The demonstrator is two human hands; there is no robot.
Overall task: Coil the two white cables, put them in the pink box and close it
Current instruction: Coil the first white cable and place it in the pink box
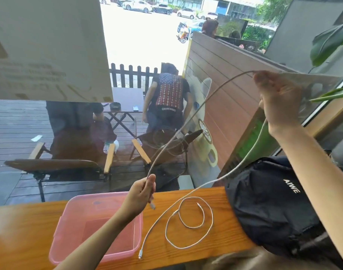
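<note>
One long white cable (188,121) is stretched in the air. My left hand (141,193) pinches it near one plug, above the box's right edge. My right hand (278,102) holds it raised at the upper right. From there it drops to the wooden counter (26,227), and its other plug lies near the front edge. A second white cable (192,227) lies in a loose coil on the counter, right of the box. The pink box (69,242) stands open and empty at the left, under my left forearm. No lid is visible.
A black bag (274,207) rests on the counter's right end, close to the coiled cable. A window runs just behind the counter; chairs, a small table and a person are outside. A green plant leaf (330,41) hangs at the upper right.
</note>
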